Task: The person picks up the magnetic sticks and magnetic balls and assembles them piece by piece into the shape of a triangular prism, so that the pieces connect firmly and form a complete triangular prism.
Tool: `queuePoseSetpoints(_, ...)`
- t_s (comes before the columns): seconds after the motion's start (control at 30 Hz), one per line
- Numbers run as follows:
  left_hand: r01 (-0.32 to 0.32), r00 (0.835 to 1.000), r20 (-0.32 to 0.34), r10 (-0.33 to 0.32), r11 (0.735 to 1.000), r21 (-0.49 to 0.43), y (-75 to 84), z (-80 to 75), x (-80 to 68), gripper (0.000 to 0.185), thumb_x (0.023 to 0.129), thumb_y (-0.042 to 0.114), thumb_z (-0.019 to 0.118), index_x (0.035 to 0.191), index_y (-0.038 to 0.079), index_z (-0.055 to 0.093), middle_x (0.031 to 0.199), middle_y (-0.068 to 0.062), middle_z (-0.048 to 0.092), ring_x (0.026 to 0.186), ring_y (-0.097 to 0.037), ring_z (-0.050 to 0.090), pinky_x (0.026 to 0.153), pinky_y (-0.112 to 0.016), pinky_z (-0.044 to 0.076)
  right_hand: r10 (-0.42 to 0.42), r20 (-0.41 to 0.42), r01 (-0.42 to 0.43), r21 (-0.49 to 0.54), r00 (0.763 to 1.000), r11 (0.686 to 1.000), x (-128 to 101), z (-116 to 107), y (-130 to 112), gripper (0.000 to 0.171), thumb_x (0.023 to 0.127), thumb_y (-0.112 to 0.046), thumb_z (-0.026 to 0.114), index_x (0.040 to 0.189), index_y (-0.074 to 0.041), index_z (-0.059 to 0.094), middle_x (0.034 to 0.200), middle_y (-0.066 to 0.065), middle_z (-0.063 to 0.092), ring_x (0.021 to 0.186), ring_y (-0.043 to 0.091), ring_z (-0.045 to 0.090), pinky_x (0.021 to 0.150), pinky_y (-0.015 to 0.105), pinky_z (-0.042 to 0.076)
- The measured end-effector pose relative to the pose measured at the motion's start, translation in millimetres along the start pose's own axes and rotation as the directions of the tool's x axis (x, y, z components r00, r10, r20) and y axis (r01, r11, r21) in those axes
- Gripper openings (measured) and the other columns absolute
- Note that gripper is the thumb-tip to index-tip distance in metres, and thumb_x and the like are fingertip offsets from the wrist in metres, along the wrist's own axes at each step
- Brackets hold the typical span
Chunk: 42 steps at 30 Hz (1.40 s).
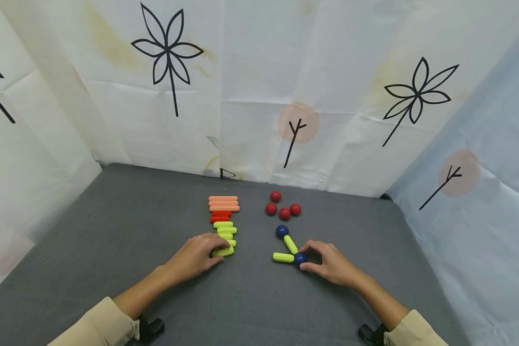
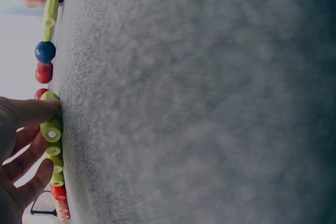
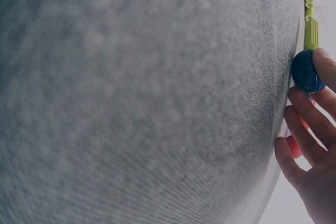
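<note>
The nearest yellow-green stick (image 1: pixel 223 252) lies at the near end of a row of sticks on the grey mat (image 1: pixel 112 230), a little to the 10 o'clock side of the mat's middle. The left hand (image 1: pixel 195 255) rests on the mat at the stick's 8 o'clock, thumb and fingertips pinching its left end; the left wrist view shows the thumb (image 2: pixel 31 111) laid on a stick's end and the other fingers (image 2: pixel 26 156) spread along the row. Above it, toward 12 o'clock, the row runs on through more yellow-green sticks (image 1: pixel 226 230), then two red sticks (image 1: pixel 220 216), then three salmon sticks (image 1: pixel 223 203) at the far end, all lying side by side and touching.

Right of the row, at 12 o'clock from the right hand, four red balls (image 1: pixel 284 207) sit in a loose cluster. Just below them a dark blue ball (image 1: pixel 282 231) touches the upper end of a slanted yellow-green stick (image 1: pixel 290 244). That stick and a flat yellow-green stick (image 1: pixel 283 257) both meet a second dark blue ball (image 1: pixel 300 259), forming a V that opens toward 10 o'clock. The right hand (image 1: pixel 332 263) lies at this ball's 3 o'clock, fingers and thumb curled round it in a narrow hold; the right wrist view shows the ball (image 3: pixel 306 72) against the fingertips (image 3: pixel 307 121).

Behind the mat, from 9 to 3 o'clock, hangs a white cloth printed with black flowers (image 1: pixel 259 96).
</note>
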<state>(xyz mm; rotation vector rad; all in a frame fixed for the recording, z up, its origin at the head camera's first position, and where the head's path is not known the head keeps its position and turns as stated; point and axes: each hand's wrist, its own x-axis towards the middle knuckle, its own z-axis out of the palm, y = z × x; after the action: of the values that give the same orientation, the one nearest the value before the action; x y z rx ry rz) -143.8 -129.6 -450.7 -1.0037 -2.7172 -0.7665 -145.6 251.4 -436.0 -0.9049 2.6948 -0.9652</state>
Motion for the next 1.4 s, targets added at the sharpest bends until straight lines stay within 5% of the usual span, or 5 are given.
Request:
queuePoseSetpoints(0.13,0.0,1.0,-0.002,0.0,1.0,0.002,3.4,2.7,3.2,0.032,0.078,0.006,0.084,0.107,0.01,0.073,0.099,0.003,0.07,0.089,-0.014,0.065,0.079,-0.037,0.055,0.003,0.002,-0.003,0.002,1.0,1.0,-0.3,-0.6,-0.2,0.028,0.09,-0.029,0.075,0.11,-0.013,0.066,0.107,-0.006,0.069,0.103,0.014,0.063,0.09,0.045,0.051)
queuePoseSetpoints(0.3,0.129,0.992,0.035,-0.125,0.971,-0.2,15.0,9.7,17.6,0.032,0.082,0.006,0.08,0.112,0.009,0.07,0.089,0.008,0.067,0.079,-0.007,0.061,0.073,-0.03,0.053,-0.006,0.003,0.006,0.003,1.0,1.0,0.1,-0.8,-0.1,0.028,0.09,-0.029,0.075,0.11,-0.013,0.066,0.107,-0.005,0.068,0.103,0.014,0.063,0.09,0.045,0.051)
queuePoseSetpoints(0.6,0.32,0.942,0.118,-0.313,0.743,-0.587,34.2,31.7,70.1,0.051,0.084,0.006,0.078,0.13,-0.001,0.057,0.088,-0.002,0.073,0.077,-0.012,0.068,0.071,-0.03,0.056,-0.018,-0.002,0.018,-0.001,1.0,1.0,0.1,-0.8,1.3,0.027,0.09,-0.027,0.075,0.11,-0.012,0.065,0.108,-0.004,0.069,0.102,0.014,0.064,0.088,0.044,0.052)
queuePoseSetpoints(1.1,0.366,0.923,0.133,-0.362,0.713,-0.599,40.3,55.3,100.4,0.053,0.082,0.007,0.08,0.13,0.0,0.057,0.084,-0.004,0.074,0.073,-0.012,0.066,0.067,-0.028,0.05,0.007,0.005,-0.007,-0.004,1.0,1.0,0.4,0.2,-0.6,0.026,0.09,-0.027,0.075,0.111,-0.015,0.065,0.108,-0.006,0.068,0.103,0.015,0.063,0.089,0.045,0.051)
queuePoseSetpoints(1.4,0.32,0.943,0.135,-0.304,0.723,-0.613,36.5,44.2,95.5,0.05,0.087,0.007,0.076,0.132,-0.001,0.056,0.097,-0.008,0.073,0.085,-0.016,0.069,0.073,-0.032,0.056,0.005,0.009,-0.005,-0.003,1.0,1.0,-0.7,0.1,0.5,0.027,0.091,-0.029,0.075,0.11,-0.014,0.065,0.108,-0.006,0.068,0.103,0.015,0.063,0.09,0.046,0.051)
